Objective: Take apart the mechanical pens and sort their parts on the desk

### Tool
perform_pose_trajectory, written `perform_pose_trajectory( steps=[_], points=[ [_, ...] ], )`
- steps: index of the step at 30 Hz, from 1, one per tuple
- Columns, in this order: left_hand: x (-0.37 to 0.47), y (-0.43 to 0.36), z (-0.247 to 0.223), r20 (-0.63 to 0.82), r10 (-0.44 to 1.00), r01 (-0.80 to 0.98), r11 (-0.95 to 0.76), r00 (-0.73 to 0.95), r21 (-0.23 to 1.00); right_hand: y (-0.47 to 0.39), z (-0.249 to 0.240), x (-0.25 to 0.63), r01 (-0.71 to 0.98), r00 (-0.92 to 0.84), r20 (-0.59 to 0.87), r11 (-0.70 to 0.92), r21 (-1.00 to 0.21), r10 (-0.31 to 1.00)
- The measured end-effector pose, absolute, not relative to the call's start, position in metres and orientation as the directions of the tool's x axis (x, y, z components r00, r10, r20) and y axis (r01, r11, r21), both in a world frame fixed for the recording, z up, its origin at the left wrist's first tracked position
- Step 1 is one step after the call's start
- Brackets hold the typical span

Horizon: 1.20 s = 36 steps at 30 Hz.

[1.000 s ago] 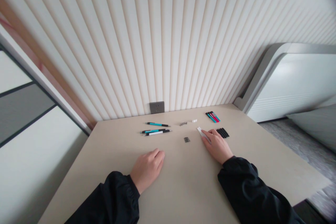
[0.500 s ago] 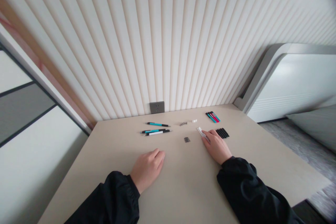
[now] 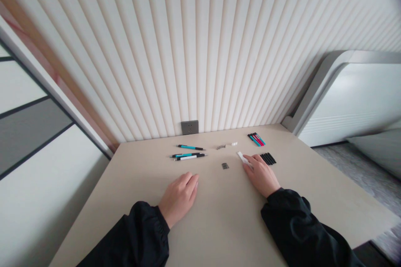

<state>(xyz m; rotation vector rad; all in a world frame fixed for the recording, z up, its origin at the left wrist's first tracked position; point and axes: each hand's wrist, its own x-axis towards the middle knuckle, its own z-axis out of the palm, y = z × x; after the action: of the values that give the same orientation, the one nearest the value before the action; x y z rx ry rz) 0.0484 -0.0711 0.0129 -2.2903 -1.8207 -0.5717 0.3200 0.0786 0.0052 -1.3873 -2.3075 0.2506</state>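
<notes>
My right hand (image 3: 261, 175) rests with its fingertips on thin white sticks (image 3: 243, 159), partly hidden under the fingers. Just right of it lie several black grips (image 3: 268, 158) in a row. My left hand (image 3: 180, 198) lies on the table with its fingers curled together; whatever might be in it is hidden. Beyond it are a blue pen (image 3: 190, 147), another blue pen (image 3: 187, 155) and a white pen (image 3: 189, 157). Small dark pieces (image 3: 225, 166) lie between the hands, with springs (image 3: 221, 147) and small white pieces (image 3: 234, 144) behind them.
Several blue and red barrels (image 3: 256, 139) lie at the back right of the beige table (image 3: 131, 175). A dark socket (image 3: 189, 127) is on the ribbed wall behind. A bed headboard (image 3: 351, 96) stands to the right.
The camera view has shifted slightly, so the scene sits a little further right. Both hands keep nearly the same poses, my right hand still on the white sticks.
</notes>
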Motion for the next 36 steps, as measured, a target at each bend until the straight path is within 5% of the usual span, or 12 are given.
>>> perform_pose_trajectory(
  steps=[5, 11, 18, 24, 30, 36],
  points=[
    [0.047, -0.073, 0.017, 0.513, 0.845, 0.903, -0.329, 0.152, 0.275, 0.055, 0.017, 0.296, 0.609, -0.436, 0.490, 0.648, -0.457, 0.755],
    [0.044, -0.076, 0.025, 0.675, 0.729, 0.764, -0.370, -0.115, 0.529, 0.015, 0.016, 0.245, 0.340, -0.674, 0.504, 0.832, -0.438, 0.540],
    [0.050, -0.079, 0.019, 0.303, 0.805, 0.223, -0.216, -0.510, 0.950, 0.006, 0.018, 0.200, 0.236, -0.730, 0.493, 0.852, -0.466, 0.472],
    [0.054, -0.075, 0.018, 0.093, 0.879, -0.059, -0.135, -0.467, 0.989, 0.011, 0.014, 0.207, 0.153, -0.651, 0.501, 0.745, -0.650, 0.570],
    [0.054, -0.071, 0.016, -0.035, 0.974, 0.124, 0.064, -0.223, 0.990, 0.017, 0.008, 0.217, 0.139, -0.451, 0.426, 0.533, -0.835, 0.785],
    [0.059, -0.072, 0.020, -0.070, 0.986, 0.302, 0.114, -0.153, 0.946, 0.021, 0.006, 0.214, 0.043, -0.434, 0.378, 0.438, -0.898, 0.818]
  ],
)
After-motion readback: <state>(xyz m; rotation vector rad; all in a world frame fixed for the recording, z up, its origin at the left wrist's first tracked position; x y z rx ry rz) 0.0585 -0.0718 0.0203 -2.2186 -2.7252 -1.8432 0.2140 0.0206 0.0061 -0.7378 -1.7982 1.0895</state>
